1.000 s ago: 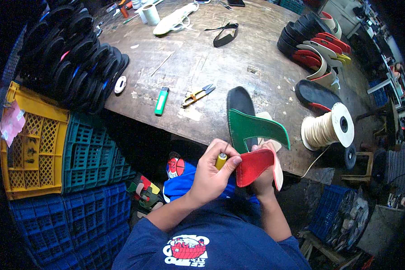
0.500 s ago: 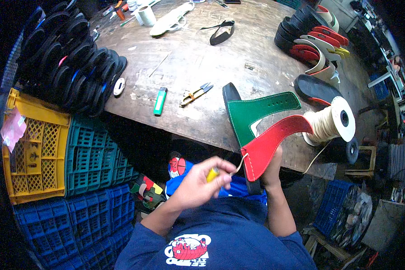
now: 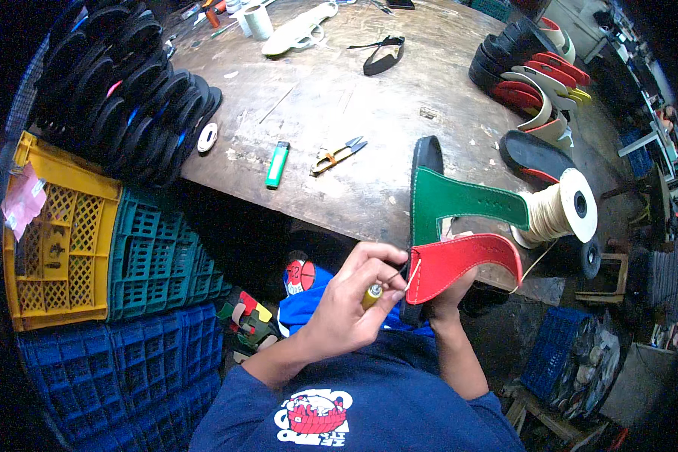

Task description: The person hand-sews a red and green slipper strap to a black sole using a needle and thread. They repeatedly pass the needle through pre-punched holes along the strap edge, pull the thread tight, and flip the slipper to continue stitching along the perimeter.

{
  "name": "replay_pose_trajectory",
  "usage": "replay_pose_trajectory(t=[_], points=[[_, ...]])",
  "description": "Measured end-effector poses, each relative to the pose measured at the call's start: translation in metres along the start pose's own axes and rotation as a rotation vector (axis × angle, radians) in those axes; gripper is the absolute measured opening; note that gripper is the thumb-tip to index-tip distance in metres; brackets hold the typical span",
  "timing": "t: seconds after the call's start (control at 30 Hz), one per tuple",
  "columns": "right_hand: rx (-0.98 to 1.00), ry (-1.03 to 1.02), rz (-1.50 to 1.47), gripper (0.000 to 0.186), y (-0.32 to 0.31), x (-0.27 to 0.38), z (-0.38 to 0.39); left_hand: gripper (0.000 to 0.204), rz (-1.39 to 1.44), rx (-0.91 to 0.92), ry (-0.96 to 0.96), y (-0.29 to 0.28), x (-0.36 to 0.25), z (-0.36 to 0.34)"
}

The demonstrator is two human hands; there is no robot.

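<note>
A sandal with a black sole (image 3: pixel 428 154), a green strap (image 3: pixel 459 197) and a red strap (image 3: pixel 467 260) is held upright at the table's front edge. My right hand (image 3: pixel 452 297) grips it from behind the red strap, which hides part of the fingers. My left hand (image 3: pixel 346 301) is closed around a tool with a yellow handle (image 3: pixel 371 295), which looks like an awl. Its fingertips pinch at the sole's edge beside the red strap, by a pale thread (image 3: pixel 409 285). The tool's point is hidden. Just behind the straps stands a spool of cream thread (image 3: pixel 546 215).
On the wooden table (image 3: pixel 241 177) lie a green lighter (image 3: pixel 277 166), thread snips (image 3: pixel 339 156) and a black strap (image 3: pixel 385 56). Black soles (image 3: pixel 120 98) are stacked at left, more sandals (image 3: pixel 535 83) at right. Plastic crates (image 3: pixel 68 233) stand left of me.
My left hand has moved right and up to the sole's edge beside the red strap. The sandal has turned more upright and shifted slightly right.
</note>
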State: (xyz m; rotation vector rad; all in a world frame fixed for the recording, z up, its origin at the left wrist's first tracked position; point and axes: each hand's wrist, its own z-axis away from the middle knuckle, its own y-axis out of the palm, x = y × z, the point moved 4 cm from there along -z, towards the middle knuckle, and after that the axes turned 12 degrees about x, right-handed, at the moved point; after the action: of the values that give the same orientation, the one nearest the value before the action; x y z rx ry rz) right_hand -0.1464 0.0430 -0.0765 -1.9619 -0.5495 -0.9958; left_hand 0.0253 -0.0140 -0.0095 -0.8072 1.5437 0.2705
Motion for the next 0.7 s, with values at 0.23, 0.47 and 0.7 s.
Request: replay_pose_trajectory(t=[0.23,0.47,0.7], points=[[-0.039,0.015,-0.129,0.019,0.008,-0.006,0.003,0.009,0.553,-0.11,0.039,0.027,0.02,-0.01],[-0.056,0.001,-0.096,0.021,0.01,-0.01,0.007,0.013,0.403,-0.347,-0.073,0.026,0.018,-0.011],[-0.03,0.063,-0.262,0.02,0.012,-0.018,0.008,0.022,0.357,-0.286,-0.153,0.027,0.031,-0.016]])
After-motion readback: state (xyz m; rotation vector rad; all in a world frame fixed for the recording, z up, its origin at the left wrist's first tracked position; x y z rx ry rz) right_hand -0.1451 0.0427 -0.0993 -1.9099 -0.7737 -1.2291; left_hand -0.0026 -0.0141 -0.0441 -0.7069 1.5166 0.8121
